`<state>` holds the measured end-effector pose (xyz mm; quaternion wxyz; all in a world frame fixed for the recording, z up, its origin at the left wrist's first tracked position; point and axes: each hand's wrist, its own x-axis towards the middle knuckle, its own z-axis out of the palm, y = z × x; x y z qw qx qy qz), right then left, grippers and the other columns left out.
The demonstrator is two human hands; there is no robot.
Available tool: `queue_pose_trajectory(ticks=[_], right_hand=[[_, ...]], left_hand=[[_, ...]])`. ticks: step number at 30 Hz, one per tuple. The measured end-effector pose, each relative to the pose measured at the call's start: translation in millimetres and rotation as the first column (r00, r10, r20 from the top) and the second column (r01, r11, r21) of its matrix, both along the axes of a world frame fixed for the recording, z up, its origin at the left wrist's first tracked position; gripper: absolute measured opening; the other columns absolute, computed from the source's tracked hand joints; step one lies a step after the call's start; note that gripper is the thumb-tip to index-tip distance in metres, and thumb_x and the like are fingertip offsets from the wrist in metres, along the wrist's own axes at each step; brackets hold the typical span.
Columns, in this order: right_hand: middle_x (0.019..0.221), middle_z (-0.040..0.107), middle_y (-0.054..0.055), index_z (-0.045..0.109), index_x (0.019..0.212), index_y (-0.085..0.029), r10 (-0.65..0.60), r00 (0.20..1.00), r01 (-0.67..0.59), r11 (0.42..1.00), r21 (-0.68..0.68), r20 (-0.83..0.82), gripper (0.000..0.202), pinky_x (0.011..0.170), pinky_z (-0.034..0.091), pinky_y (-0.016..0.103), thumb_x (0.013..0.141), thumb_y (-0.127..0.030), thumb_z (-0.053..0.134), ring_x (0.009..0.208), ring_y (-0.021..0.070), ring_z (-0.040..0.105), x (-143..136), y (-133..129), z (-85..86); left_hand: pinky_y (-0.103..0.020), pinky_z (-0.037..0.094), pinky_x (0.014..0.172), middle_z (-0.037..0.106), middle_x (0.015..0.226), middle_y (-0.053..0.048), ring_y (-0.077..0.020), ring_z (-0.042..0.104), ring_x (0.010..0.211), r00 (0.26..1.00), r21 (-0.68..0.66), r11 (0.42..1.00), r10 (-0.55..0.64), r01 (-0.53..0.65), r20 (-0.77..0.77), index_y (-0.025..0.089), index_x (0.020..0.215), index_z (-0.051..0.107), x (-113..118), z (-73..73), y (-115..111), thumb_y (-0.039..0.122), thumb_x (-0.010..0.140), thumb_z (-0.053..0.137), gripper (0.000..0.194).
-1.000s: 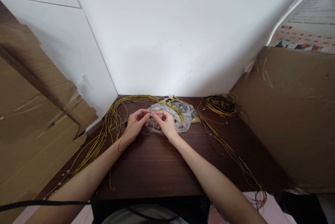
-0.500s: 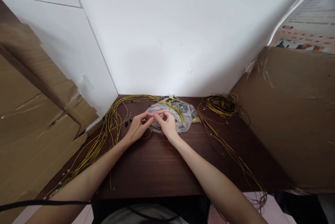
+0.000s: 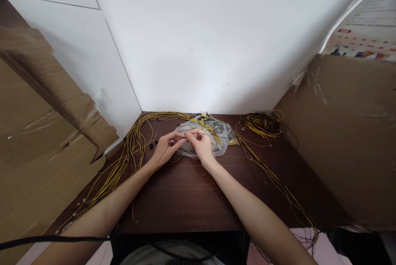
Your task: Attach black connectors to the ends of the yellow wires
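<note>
L hand [image 3: 165, 149] & R hand [image 3: 201, 146]: fingers pinched tog. on thin wire [image 3: 159, 161]; from them, clear bag [image 3: 225, 135] 1 o'clock, yellow bundle [image 3: 133, 143] 9, coil [image 3: 262, 124] 3.

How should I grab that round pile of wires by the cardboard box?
Probably around the thick middle of the wire pile, reaching from the front and above. The strands bunch thickest there, while loose loops stick out at the edges. The wall is behind it and the cardboard box is to its right.
</note>
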<state>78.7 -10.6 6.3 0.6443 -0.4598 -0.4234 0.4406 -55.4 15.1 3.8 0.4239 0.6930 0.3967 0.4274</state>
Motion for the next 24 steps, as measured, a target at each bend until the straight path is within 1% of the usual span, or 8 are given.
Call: queue_pose_trajectory(ticks=[5, 8, 11, 13, 18, 21, 24], right_hand=[[0.056, 0.057, -0.001, 0.059, 0.071, -0.016, 0.075, 0.971, -0.089, 0.995, -0.052, -0.228, 0.025, 0.045, 0.038, 0.021, 0.058, -0.034, 0.070, 0.050, 0.0094, 0.048, 2.7, 1.2, 3.3], [0.060, 0.059, 0.000, 0.061, 0.073, -0.016, 0.128, 0.947, -0.146, 0.988, -0.043, -0.294, 0.026, 0.046, 0.039, 0.021, 0.055, -0.031, 0.072, 0.052, 0.0094, 0.050, 3.6, 0.9, 4.0], [0.059, 0.057, -0.001, 0.062, 0.074, -0.016, 0.171, 0.952, -0.189, 0.981, -0.048, -0.255, 0.026, 0.047, 0.040, 0.021, 0.054, -0.029, 0.073, 0.053, 0.0098, 0.051, 2.9, -0.3, 4.9], [0.057, 0.056, -0.002, 0.062, 0.073, -0.016, 0.178, 0.962, -0.193, 0.980, -0.052, -0.209, 0.026, 0.047, 0.040, 0.021, 0.054, -0.030, 0.073, 0.052, 0.0097, 0.050, 2.2, -0.8, 5.3], [0.056, 0.057, -0.001, 0.061, 0.069, -0.015, 0.120, 0.984, -0.133, 0.987, -0.093, -0.134, 0.026, 0.046, 0.040, 0.021, 0.054, -0.032, 0.072, 0.050, 0.0082, 0.048, 1.9, 0.5, 3.8], [0.054, 0.056, -0.002, 0.061, 0.067, -0.014, 0.101, 0.987, -0.116, 0.987, -0.114, -0.126, 0.027, 0.046, 0.039, 0.021, 0.054, -0.034, 0.072, 0.049, 0.0078, 0.048, 2.2, 1.6, 1.9], [0.051, 0.055, -0.003, 0.060, 0.066, -0.014, 0.103, 0.987, -0.116, 0.987, -0.108, -0.122, 0.027, 0.045, 0.039, 0.021, 0.054, -0.035, 0.072, 0.047, 0.0076, 0.047, 2.2, 2.0, 1.0]], left_hand=[[-0.020, 0.041, 0.052, 0.058, 0.068, -0.001, -0.0101, 0.049, 0.058, 0.999, -0.045, 0.999, -0.008, 0.009, 0.037, 0.014, 0.087, 0.065, 0.0, 0.7, 0.5, 0.036, 0.070, 0.064, 0.027], [-0.020, 0.041, 0.051, 0.060, 0.069, -0.001, -0.0094, 0.048, 0.055, 0.998, -0.068, 0.998, -0.006, 0.010, 0.055, 0.014, 0.087, 0.065, 0.5, 3.4, -0.7, 0.036, 0.070, 0.065, 0.028], [-0.021, 0.041, 0.051, 0.062, 0.070, -0.002, -0.0101, 0.049, 0.056, 0.999, -0.071, 0.997, -0.007, 0.010, 0.043, 0.013, 0.087, 0.065, 0.8, 4.4, -1.3, 0.037, 0.070, 0.064, 0.029], [-0.021, 0.040, 0.052, 0.063, 0.070, -0.003, -0.0111, 0.051, 0.057, 1.000, -0.055, 0.998, -0.013, 0.014, 0.017, 0.013, 0.086, 0.066, 0.6, 3.5, -1.2, 0.038, 0.072, 0.062, 0.029], [-0.021, 0.038, 0.052, 0.064, 0.070, -0.003, -0.0109, 0.050, 0.057, 0.998, 0.000, 1.000, -0.023, 0.023, -0.056, 0.013, 0.084, 0.068, 0.0, 3.1, -2.2, 0.037, 0.074, 0.060, 0.027], [-0.021, 0.037, 0.052, 0.064, 0.069, -0.003, -0.0107, 0.049, 0.056, 0.998, 0.021, 1.000, -0.019, 0.021, -0.066, 0.013, 0.083, 0.068, -0.1, 4.8, -3.4, 0.036, 0.074, 0.059, 0.026], [-0.021, 0.037, 0.054, 0.065, 0.070, -0.003, -0.0113, 0.050, 0.058, 0.998, 0.034, 0.999, -0.027, 0.029, -0.061, 0.013, 0.083, 0.069, -0.4, 5.2, -3.7, 0.036, 0.075, 0.059, 0.026]])
